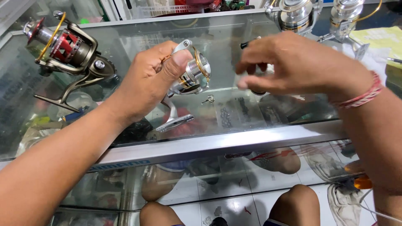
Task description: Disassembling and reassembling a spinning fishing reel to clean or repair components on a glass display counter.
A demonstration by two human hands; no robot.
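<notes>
Holding a silver spinning reel point(192, 75) off the glass table point(234, 140), left hand point(148, 83) had its grip closed around the reel body, thumb pressed across the top near the rotor. That hold looked chosen to steady the body and leave the spool end exposed on the right for the other hand.

Reel sat above the middle of the table, not touching the glass. Its foot and stem point(173, 121) hung down and slightly left below the hand. Long axis of the spool ran roughly left to right, spool face with the gold rim pointing right toward the right hand point(293, 65). A small silver arm stuck up past the thumb.

Right hand was motion-blurred, just right of the reel, fingers curled near a small dark part point(247, 43); couldn't tell if the grip was pinching it or open. A red-and-white thread band point(362, 97) was on that wrist.

A small metal screw-like piece point(208, 99) lay on the glass below the reel, probably parked there to stay in reach.

Bronze-and-red reel point(69, 50) lay on its side at the far left, well apart. Two silver reels point(318, 14) stood at the far edge.
</notes>
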